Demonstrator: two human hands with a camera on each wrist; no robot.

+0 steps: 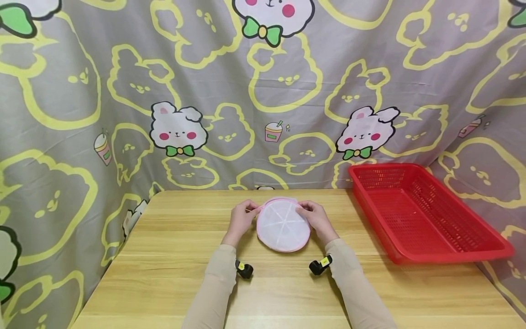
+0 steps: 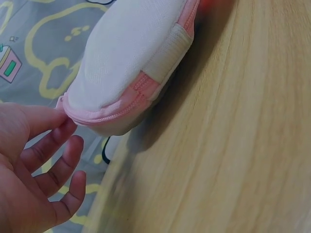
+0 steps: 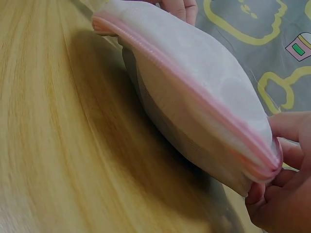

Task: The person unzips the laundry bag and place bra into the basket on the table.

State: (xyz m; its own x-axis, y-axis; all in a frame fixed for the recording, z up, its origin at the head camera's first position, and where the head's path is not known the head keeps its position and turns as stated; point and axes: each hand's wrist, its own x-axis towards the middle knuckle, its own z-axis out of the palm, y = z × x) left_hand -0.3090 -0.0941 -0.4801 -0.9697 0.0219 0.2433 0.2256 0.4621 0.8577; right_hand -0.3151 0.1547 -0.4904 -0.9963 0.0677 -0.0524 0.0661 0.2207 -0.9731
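Note:
A round white zippered pouch [image 1: 283,226] with pink edging stands between both hands over the wooden table, its face crossed by pale lines like a citrus slice. My left hand [image 1: 241,220] pinches the upper left edge between thumb and forefinger, at the end of the pink zipper [image 2: 112,115]. In the left wrist view the other fingers are loosely bent, away from the pouch. My right hand [image 1: 317,219] grips the upper right edge, thumb on the white face and fingers behind. The right wrist view shows the pouch's bulging side and the pink piping [image 3: 194,99] along its rim.
To the right, a red plastic basket [image 1: 454,256] with perforated walls sits on the wooden table [image 1: 185,256]. A grey curtain [image 1: 230,82] printed with bears and rabbits hangs behind and at both sides. Small black cameras [image 1: 245,270] are strapped to the wrists.

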